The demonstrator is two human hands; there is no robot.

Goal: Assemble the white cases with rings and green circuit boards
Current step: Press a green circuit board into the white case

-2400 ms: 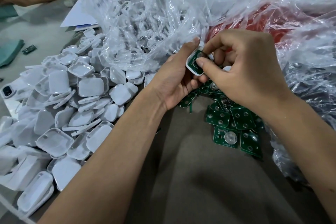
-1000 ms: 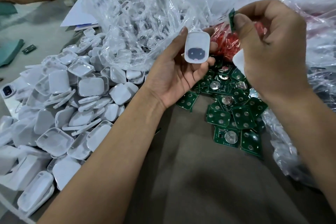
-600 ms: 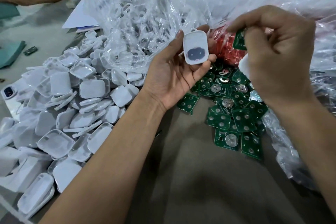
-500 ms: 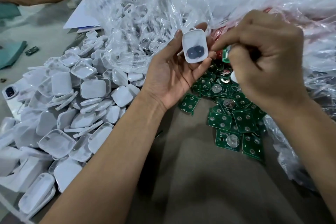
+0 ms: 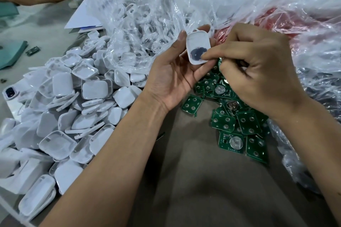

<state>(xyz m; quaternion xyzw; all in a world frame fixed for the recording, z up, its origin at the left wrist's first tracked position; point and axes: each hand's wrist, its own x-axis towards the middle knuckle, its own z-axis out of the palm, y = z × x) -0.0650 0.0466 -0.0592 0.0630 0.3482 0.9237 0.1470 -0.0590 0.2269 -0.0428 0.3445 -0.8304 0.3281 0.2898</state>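
Your left hand (image 5: 173,79) grips 1 white case half (image 5: 197,48), hollow side toward you. Your right hand (image 5: 258,72) is curled, its fingertip touching the case's lower edge; what it pinches is hidden. Loose green boards (image 5: 238,121) lie at 5 o'clock, the white case heap (image 5: 73,108) at 8, plastic bags (image 5: 140,24) at 12. Open tabletop (image 5: 199,180) sits at 6. Half a second ago your right hand was beside the case, apart from it.

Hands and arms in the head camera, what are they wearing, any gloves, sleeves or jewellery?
Both are bare. The left hand and right hand have no gloves, rings or tape, with short plain nails. Neither wrist shows a watch or band, and both forearms are uncovered to the bottom edge of the picture, with no sleeve in sight.
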